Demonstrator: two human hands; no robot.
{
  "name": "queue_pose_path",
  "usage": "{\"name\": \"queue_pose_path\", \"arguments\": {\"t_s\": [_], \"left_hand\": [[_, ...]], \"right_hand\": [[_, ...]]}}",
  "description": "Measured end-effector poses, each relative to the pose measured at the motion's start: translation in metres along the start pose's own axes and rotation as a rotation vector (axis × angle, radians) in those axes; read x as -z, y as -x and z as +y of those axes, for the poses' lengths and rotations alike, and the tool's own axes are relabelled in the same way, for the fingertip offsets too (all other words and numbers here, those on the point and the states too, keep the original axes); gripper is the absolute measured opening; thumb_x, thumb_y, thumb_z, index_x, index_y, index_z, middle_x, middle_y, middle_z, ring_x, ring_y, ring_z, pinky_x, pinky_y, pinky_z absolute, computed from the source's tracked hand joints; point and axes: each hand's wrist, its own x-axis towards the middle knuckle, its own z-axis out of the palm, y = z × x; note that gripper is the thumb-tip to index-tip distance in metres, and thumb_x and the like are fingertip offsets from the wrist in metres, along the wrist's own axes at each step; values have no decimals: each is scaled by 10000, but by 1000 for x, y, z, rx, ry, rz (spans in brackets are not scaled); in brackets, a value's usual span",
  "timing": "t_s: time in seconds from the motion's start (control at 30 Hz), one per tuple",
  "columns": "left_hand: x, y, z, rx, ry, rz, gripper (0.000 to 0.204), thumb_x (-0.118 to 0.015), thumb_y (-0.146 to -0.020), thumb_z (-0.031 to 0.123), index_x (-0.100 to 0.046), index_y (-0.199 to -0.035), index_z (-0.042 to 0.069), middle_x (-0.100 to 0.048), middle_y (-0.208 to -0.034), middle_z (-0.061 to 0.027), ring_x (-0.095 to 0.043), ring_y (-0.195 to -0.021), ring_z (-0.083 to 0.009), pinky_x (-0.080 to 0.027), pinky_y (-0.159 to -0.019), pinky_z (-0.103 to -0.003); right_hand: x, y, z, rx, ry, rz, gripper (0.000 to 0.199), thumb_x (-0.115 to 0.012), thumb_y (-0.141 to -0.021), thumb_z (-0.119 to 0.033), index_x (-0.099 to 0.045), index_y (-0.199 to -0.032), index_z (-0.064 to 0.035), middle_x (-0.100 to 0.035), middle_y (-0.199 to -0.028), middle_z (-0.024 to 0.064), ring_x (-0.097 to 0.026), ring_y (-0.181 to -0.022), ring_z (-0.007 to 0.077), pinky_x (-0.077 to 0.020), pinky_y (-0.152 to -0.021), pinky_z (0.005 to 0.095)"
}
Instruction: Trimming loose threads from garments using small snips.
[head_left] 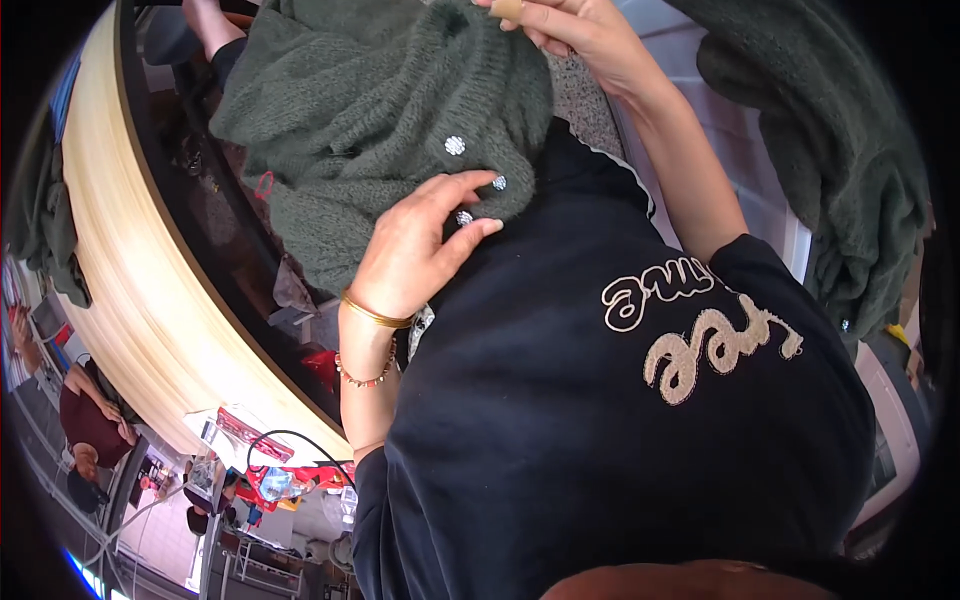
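A dark green fuzzy knit sweater lies bunched in front of my body. Sparkling round buttons sit near its right edge, among them a flower-shaped one. My left hand, with a gold bangle and a beaded bracelet at the wrist, is closed around the knit's lower right edge. Its index fingertip rests by a second button, and a third button shows between thumb and index finger. At the top edge, my right hand pinches the knit; a tan cover wraps one fingertip. The picture cuts off part of that grip.
A pale wooden tabletop curves along the left, with dark knitwear over its far edge. More green knit hangs at the right. Red packets and a black cable lie at the table's near end. Other people sit at lower left.
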Motion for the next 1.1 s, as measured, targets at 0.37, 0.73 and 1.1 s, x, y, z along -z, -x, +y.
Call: {"name": "queue_pose_path", "arguments": {"t_s": [0.37, 0.73, 1.1], "left_hand": [[1, -6, 4, 37, -46, -46, 471, -734, -782, 175, -572, -1212, 73, -613, -1017, -124, -628, -817, -290, -507, -736, -369], [13, -57, -15, 210, -473, 202, 947, -704, -611, 59, -273, -1443, 196, -473, -1125, -209, -571, -988, -398, -531, -804, -457], [246, 103, 83, 7, -1260, 643, 748, -614, -516, -113, -623, -1187, 218, -586, -1043, -105, -585, -982, -315, -510, -807, -392]], "right_hand": [[3, 2, 6, -56, 11, 6, 272, -632, -910, -204, -674, -1106, -19, -651, -885, -30, -500, -678, 10, -368, -598, 155], [12, 4, 8, -53, 65, 103, 329, -570, -943, -211, -622, -1204, -19, -585, -844, -22, -387, -563, -3, -266, -484, 160], [34, 5, 30, -74, 20, 163, 294, -607, -923, -200, -646, -1167, -41, -577, -784, -59, -396, -569, -22, -273, -473, 151]]}}
